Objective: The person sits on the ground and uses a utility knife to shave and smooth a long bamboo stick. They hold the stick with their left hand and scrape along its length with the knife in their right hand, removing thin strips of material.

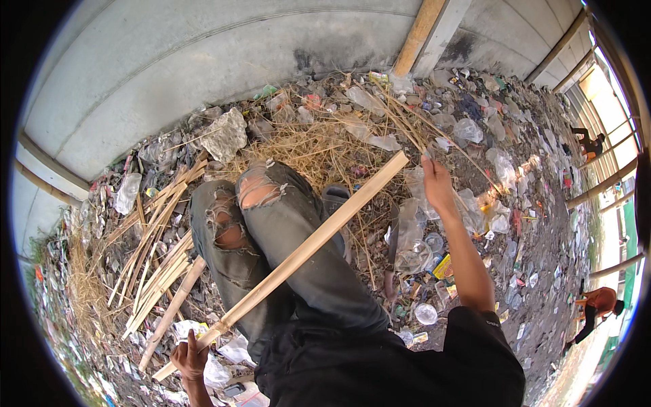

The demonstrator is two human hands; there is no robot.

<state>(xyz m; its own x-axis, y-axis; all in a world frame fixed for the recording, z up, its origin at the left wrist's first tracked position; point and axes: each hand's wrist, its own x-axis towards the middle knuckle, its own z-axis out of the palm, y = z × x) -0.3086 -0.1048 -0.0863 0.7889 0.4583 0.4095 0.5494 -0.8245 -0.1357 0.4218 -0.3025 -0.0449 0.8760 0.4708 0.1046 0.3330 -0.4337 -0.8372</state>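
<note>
A long, pale split bamboo strip [305,251] slants across my knees, from low left to upper right. My left hand [190,358] is closed around it near its lower end. My right hand [439,186] is raised beside the strip's far end, slightly apart from it, with its fingers drawn together. Thin bamboo slivers [400,115] reach toward those fingertips; whether they are gripped or lie behind cannot be told. On the ground between my legs and right arm lies a dark-bladed knife [392,247].
A pile of split bamboo strips [159,271] lies left of my legs. Dry straw [291,149], a concrete chunk [225,136] and plastic litter cover the ground ahead. A grey wall [237,54] with a bamboo post [417,37] stands beyond. Two people [597,305] sit at the far right.
</note>
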